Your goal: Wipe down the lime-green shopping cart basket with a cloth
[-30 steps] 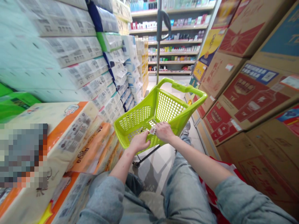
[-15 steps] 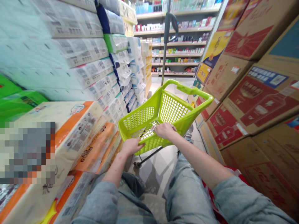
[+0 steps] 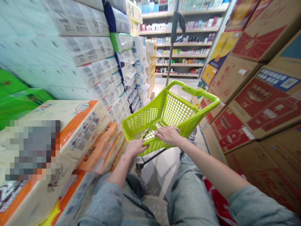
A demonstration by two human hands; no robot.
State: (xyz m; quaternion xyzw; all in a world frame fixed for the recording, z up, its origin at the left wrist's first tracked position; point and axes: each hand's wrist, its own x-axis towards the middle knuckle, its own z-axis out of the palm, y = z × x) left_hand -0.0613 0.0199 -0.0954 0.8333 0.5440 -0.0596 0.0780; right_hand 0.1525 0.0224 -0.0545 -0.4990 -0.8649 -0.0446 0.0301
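Observation:
A yellow-green shopping cart (image 3: 150, 117) with perforated sides stands in the aisle, its handle at the far right corner. My left hand (image 3: 136, 147) is wrapped over the near rim at its left part, fingers closed on it. To the right, my right hand (image 3: 168, 135) lies over the same rim with the fingers reaching into the basket. Something small and pale shows beside the right hand's knuckles; I cannot make out what it is. The cart's basket shows no goods inside.
Stacked tissue packs (image 3: 94, 50) line the left, with orange-and-cream packs (image 3: 77, 125) close by. Cardboard cartons (image 3: 265, 97) rise on the right. Shelves of small goods (image 3: 181, 44) stand at the back behind a grey pole (image 3: 172, 40). A cart wheel is near my feet.
The view has shifted, so the surroundings appear slightly further right. My right hand's fingers look more spread over the rim. My left hand keeps its hold.

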